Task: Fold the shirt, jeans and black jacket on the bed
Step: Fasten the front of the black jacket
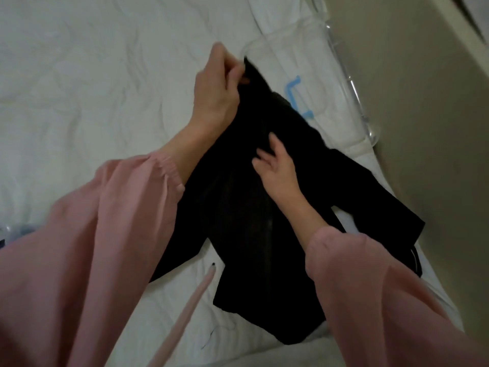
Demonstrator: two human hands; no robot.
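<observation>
On white bed (79,102), near right edge: black jacket (238,221) lies spread. Left hand (219,83) pinches far corner, fingers curled on cloth. Right hand (275,165) presses middle, fingers straight and apart. Best: anchor with right palm, draw corner over evenly, smooth crease.

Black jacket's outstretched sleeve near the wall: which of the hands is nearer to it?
Right. The right hand rests on the black jacket beside that sleeve; the left hand pinches its far top corner.

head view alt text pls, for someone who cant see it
A person in pink sleeves handles a black jacket lying on a white bed. The left hand pinches its far edge; the right hand rests on its middle.
</observation>
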